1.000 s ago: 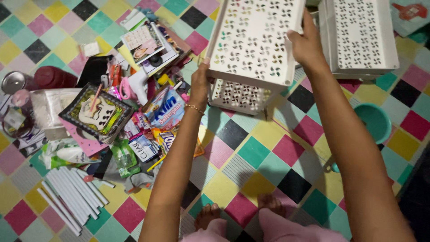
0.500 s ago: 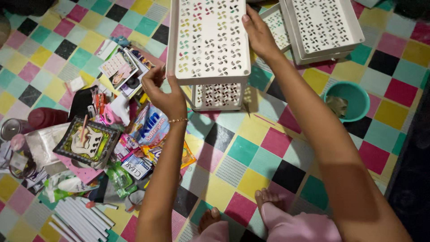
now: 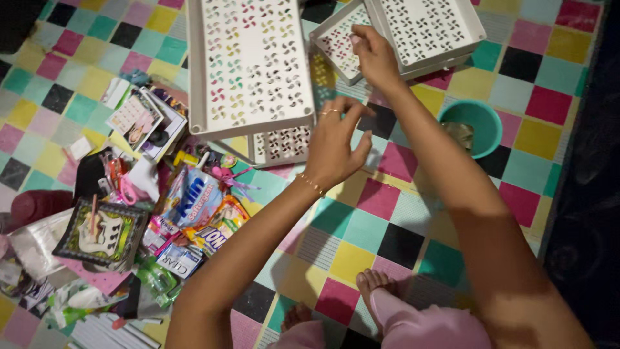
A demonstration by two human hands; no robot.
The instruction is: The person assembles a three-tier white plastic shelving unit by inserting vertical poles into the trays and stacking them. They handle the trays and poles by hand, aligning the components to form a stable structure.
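Observation:
A large white perforated tray point(image 3: 248, 64) lies on top of a lower white tier point(image 3: 281, 143) on the checkered floor mat. My left hand point(image 3: 339, 145) hovers just off the tray's near right corner, fingers spread and holding nothing. My right hand point(image 3: 374, 58) reaches to a stack of two more white perforated trays point(image 3: 429, 29) at the upper right. Its fingers curl against the stack's left rim, and the grip itself is hidden.
A teal bowl point(image 3: 471, 126) stands right of my right arm. A heap of packets, a blue detergent pouch point(image 3: 194, 194), booklets point(image 3: 139, 119) and a dark framed picture point(image 3: 100, 232) fills the left. White tubes point(image 3: 106, 331) lie bottom left. My feet point(image 3: 374, 281) are below.
Both hands have let go of the large tray. My left hand swung from its left side to its right corner and opened. My right hand moved to the stacked trays. The view shifted right.

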